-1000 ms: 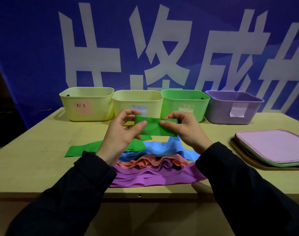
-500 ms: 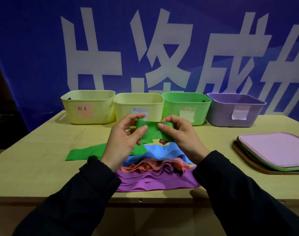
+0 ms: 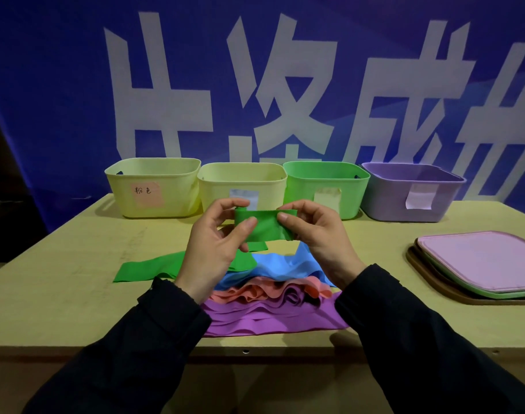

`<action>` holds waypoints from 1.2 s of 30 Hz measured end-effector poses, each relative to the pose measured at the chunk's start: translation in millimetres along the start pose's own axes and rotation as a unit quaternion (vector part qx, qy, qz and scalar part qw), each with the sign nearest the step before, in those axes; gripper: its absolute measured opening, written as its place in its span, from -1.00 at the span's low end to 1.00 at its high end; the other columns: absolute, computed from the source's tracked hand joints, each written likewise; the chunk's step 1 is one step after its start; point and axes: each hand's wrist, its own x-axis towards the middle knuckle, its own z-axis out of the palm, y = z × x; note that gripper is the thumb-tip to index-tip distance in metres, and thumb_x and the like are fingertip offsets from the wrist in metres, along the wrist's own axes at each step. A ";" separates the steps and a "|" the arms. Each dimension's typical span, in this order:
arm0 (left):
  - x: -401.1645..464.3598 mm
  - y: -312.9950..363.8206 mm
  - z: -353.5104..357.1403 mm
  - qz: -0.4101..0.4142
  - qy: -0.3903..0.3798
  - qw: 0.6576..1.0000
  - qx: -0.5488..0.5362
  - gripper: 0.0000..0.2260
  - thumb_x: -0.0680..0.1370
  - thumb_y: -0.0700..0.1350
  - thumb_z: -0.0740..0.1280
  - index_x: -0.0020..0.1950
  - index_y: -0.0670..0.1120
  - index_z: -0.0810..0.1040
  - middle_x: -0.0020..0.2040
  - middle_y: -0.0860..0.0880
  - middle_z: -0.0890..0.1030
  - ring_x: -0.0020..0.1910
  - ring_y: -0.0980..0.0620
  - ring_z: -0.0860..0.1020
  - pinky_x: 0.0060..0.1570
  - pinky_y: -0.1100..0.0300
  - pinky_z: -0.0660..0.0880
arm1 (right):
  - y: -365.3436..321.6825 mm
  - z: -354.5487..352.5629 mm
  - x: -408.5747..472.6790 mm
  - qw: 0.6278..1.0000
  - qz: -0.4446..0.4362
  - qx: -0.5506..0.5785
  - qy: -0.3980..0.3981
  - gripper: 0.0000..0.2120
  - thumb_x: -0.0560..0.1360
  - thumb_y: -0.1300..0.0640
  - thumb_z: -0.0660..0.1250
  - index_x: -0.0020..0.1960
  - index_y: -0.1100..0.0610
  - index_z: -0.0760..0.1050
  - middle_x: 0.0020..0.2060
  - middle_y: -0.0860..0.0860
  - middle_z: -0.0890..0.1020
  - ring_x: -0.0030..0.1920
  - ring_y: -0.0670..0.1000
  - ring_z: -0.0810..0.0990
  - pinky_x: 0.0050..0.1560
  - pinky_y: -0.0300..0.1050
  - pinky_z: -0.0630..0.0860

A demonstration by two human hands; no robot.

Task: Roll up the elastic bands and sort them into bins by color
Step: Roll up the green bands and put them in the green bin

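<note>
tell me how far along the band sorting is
Done: nothing visibly; no rolled band shows in the four bins, though their insides are mostly hidden. In hand: left hand and right hand pinch the green band, its tail on the table. Left: blue, pink and purple bands.

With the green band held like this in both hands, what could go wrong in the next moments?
1. The green band is held only at its ends by the left hand and right hand; a slipping pinch may let the started roll spring open.
2. Its loose tail lies on the table beside the blue band, which might be dragged along.
3. The two yellow bins look alike, so later colors may be missorted.
</note>
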 end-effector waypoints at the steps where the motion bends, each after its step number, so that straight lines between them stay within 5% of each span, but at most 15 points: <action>1: 0.4 0.1 0.4 -0.006 0.004 1.000 -0.004 -0.78 0.58 -0.27 0.40 0.17 -0.02 0.56 -0.06 0.03 0.59 -0.29 0.15 0.54 -0.28 0.21 0.55 | -0.5 0.3 -1.1 1.000 0.002 0.003 -0.001 -0.93 0.53 0.36 0.40 -0.02 0.23 0.59 -0.51 -0.15 0.44 -0.43 -0.15 0.42 -0.32 -0.29 0.43; 5: -2.4 1.0 2.6 -0.037 -0.019 0.998 -0.038 -0.82 0.64 -0.29 0.30 0.21 -0.13 0.56 -0.04 0.04 0.64 -0.08 0.15 0.62 -0.12 0.14 0.66 | -4.5 2.8 -3.8 0.999 0.023 0.048 0.011 -0.92 0.49 0.35 0.44 -0.05 0.22 0.61 -0.32 0.16 0.60 -0.37 -0.10 0.59 -0.28 -0.28 0.53; 10: -3.0 0.9 3.0 -0.035 -0.029 0.998 -0.033 -0.76 0.65 -0.22 0.30 0.19 0.07 0.64 0.05 -0.04 0.54 -0.03 0.09 0.58 -0.15 0.18 0.59 | -4.1 9.1 -5.8 0.999 0.034 0.026 0.008 -0.94 0.51 0.33 0.43 -0.10 0.20 0.60 -0.40 -0.03 0.65 -0.37 -0.12 0.61 -0.31 -0.21 0.60; 14: -1.3 2.9 4.1 -0.026 -0.010 1.000 -0.004 -0.75 0.55 -0.26 0.44 0.20 -0.04 0.59 0.02 -0.08 0.60 -0.16 0.11 0.62 -0.24 0.20 0.57 | -3.9 13.3 -9.5 0.998 0.048 0.038 -0.010 -0.96 0.57 0.32 0.37 -0.02 0.25 0.51 -0.52 -0.10 0.57 -0.45 -0.12 0.60 -0.36 -0.23 0.60; 19: -1.5 -1.3 2.3 -0.047 0.015 0.999 -0.021 -0.79 0.59 -0.24 0.39 0.20 -0.05 0.60 -0.05 0.06 0.66 -0.09 0.08 0.66 -0.16 0.14 0.64 | -3.9 16.5 -9.1 0.994 0.061 0.081 -0.033 -0.94 0.60 0.34 0.30 -0.02 0.22 0.51 -0.37 -0.03 0.64 -0.39 -0.01 0.67 -0.29 -0.19 0.65; 23: -3.9 -1.1 4.3 -0.030 -0.003 0.999 -0.018 -0.69 0.65 -0.27 0.29 0.32 0.03 0.56 0.03 -0.01 0.55 -0.14 0.18 0.61 -0.13 0.16 0.64 | -1.5 17.7 -6.5 0.996 0.049 0.073 -0.012 -0.95 0.58 0.36 0.33 0.03 0.32 0.55 -0.28 0.09 0.65 -0.36 -0.03 0.66 -0.29 -0.19 0.64; 29: -2.9 1.0 7.8 -0.021 0.011 1.000 -0.011 -0.75 0.56 -0.27 0.43 0.19 -0.05 0.58 0.01 -0.03 0.63 -0.18 0.13 0.63 -0.23 0.21 0.60 | 2.5 19.0 -7.6 0.998 0.025 0.053 0.018 -0.93 0.56 0.34 0.38 0.03 0.28 0.61 -0.21 0.08 0.66 -0.28 -0.09 0.64 -0.29 -0.24 0.59; 36: -4.3 -3.7 7.3 -0.028 0.000 0.999 -0.020 -0.72 0.65 -0.31 0.28 0.25 0.00 0.59 0.08 0.01 0.61 -0.07 0.09 0.66 -0.11 0.15 0.64 | 2.3 20.9 -8.0 0.998 0.027 0.041 0.026 -0.92 0.54 0.32 0.41 -0.01 0.17 0.62 -0.27 -0.04 0.68 -0.28 -0.13 0.62 -0.25 -0.24 0.59</action>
